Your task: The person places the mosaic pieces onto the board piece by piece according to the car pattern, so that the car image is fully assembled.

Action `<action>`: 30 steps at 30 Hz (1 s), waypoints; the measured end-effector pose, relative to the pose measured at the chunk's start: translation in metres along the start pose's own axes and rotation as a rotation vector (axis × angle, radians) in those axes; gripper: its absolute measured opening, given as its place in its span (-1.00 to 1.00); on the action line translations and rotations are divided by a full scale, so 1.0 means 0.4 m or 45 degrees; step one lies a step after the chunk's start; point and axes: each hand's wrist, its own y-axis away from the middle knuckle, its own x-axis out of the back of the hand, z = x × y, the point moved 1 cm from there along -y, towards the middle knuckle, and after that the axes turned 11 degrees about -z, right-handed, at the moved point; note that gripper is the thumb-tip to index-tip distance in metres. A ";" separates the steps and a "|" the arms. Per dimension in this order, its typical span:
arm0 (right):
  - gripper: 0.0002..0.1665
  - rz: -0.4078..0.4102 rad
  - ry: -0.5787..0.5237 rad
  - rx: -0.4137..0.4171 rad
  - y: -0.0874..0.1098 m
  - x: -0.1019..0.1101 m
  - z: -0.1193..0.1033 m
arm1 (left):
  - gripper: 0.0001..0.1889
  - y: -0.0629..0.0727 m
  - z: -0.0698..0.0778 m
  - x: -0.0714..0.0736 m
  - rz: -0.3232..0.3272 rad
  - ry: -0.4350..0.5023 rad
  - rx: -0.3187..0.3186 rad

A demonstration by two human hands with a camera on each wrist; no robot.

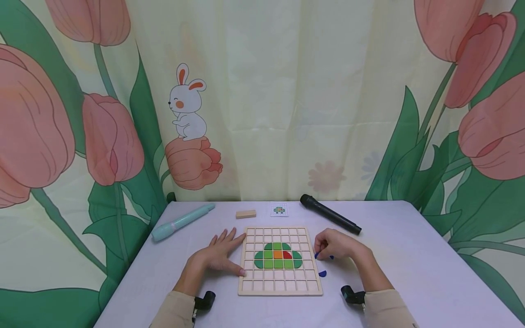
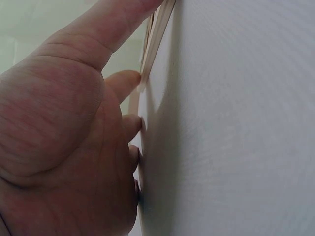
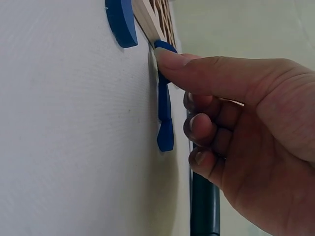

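Observation:
A square wooden grid board (image 1: 254, 286) lies on the white table with green, orange and red pieces grouped in its middle cells. My left hand (image 1: 219, 256) spreads its fingers along the board's left side, thumb and forefinger touching the edge. By the right side, my right hand (image 1: 337, 243) pinches a blue piece (image 3: 166, 45) between thumb and forefinger; its other fingers are curled. More blue pieces (image 3: 165, 133) show just under that hand. A separate blue half-round piece (image 1: 322, 274) lies nearer the front, close to the board's right edge.
Behind the board are a small wooden block (image 1: 245, 214) and a card (image 1: 279, 209) with a coloured grid picture. A black microphone (image 1: 330, 214) lies at the back right, a teal stick-shaped object (image 1: 182, 223) at the back left. A printed curtain (image 1: 266, 114) hangs behind the table.

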 end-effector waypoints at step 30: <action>-0.92 -0.052 -0.179 0.420 -0.065 -0.055 -0.124 | 0.28 0.004 0.007 0.000 0.007 0.026 0.016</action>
